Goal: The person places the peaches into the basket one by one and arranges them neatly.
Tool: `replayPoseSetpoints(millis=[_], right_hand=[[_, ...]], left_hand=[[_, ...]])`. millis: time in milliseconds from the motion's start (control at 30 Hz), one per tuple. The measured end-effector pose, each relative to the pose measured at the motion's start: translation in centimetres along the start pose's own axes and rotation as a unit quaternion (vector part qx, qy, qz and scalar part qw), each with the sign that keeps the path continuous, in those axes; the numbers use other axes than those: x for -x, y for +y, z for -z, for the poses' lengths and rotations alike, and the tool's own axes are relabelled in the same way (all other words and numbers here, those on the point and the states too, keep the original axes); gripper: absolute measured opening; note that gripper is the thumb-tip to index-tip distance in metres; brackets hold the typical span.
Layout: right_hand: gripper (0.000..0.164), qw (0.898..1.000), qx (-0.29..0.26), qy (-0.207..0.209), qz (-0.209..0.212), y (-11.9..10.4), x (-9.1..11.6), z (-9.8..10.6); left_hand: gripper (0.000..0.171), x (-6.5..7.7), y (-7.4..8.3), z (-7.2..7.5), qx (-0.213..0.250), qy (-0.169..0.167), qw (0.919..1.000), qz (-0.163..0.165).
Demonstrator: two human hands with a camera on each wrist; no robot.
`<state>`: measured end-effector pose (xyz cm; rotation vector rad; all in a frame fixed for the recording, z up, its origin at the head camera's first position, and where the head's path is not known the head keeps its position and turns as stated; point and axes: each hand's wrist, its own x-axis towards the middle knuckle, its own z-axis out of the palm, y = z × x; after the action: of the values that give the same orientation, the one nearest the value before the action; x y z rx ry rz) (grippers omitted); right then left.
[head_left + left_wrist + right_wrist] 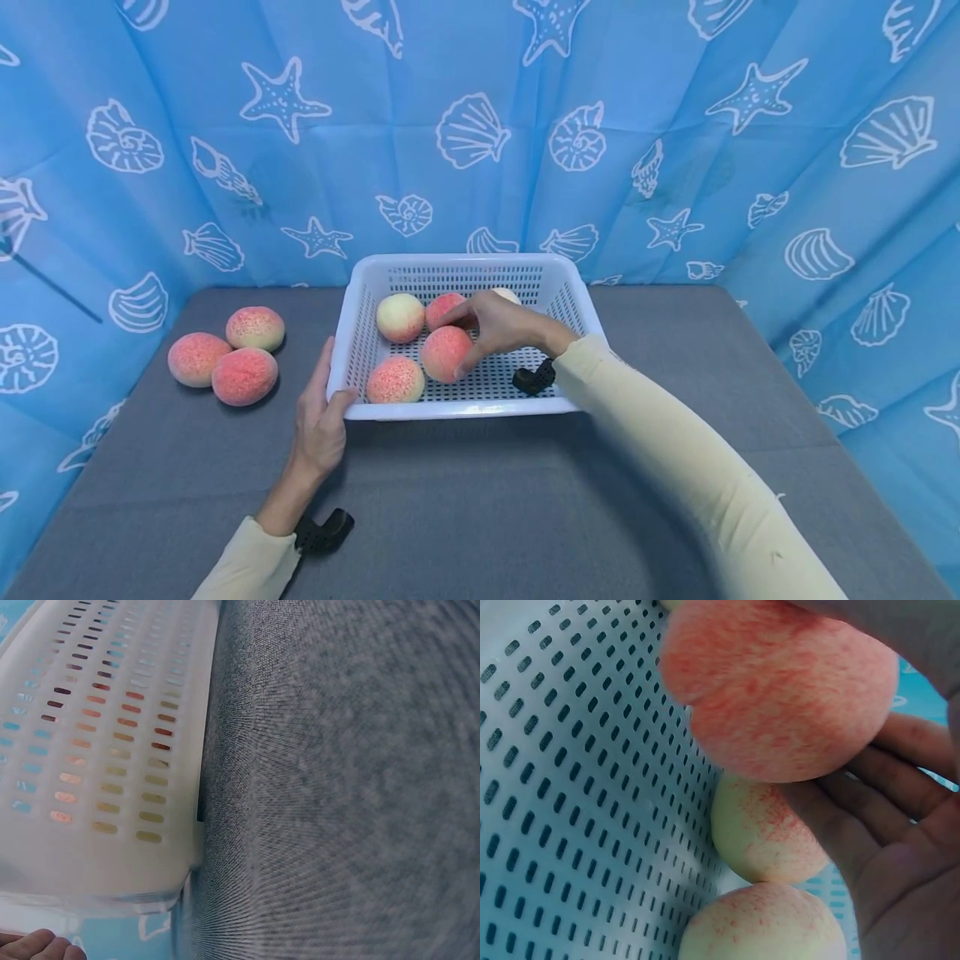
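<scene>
In head view, pinching a peach (446, 356) with the nearer right hand (498, 323), at its eight o'clock, and gripping the surrounding basket (457, 410) with the left hand (320, 425); in left wrist view, showing fingertips (51, 946) toward seven; in right wrist view, holding the peach with paler peaches (765, 926) toward six.

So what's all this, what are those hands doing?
A person's right hand is holding a peach at the basket; I can't tell if it touches the bottom. The left hand grips the basket's left side, near the front corner. At least four other peaches are in the basket, and three more sit together on the table, off to the left.
</scene>
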<state>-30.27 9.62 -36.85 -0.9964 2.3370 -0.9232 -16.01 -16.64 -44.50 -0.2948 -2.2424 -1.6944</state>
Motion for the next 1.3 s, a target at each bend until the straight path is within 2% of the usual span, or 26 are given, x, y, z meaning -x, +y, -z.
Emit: replayPoseSetpoints(millis=[167,433,733,967,1300], right_hand=[[0.081,1.0,0.006,-0.023,-0.005,0.3,-0.2,-0.3],[0.079,0.999,0.041,-0.025,0.014,0.6,-0.8,-0.9],[0.08,0.994,0.098,-0.032,0.028,0.2,-0.2,-0.5],[0.075,0.993,0.108,-0.012,0.045,-0.2,-0.5,-0.7],[0.071,0.99,0.122,0.015,0.068,-0.4,-1.6,-1.2]], left_hand=[[0.075,0.0,-0.1,0.1,0.002,0.001,1.0,0.001],[0.075,0.0,-0.4,0.2,0.008,0.014,0.9998,-0.008],[0.075,0.0,-0.2,0.0,0.013,0.001,0.9999,-0.009],[0.075,-0.1,-0.2,0.0,0.006,0.003,1.0,0.0],[0.075,-0.1,-0.2,-0.1,-0.001,0.003,1.0,-0.004]])
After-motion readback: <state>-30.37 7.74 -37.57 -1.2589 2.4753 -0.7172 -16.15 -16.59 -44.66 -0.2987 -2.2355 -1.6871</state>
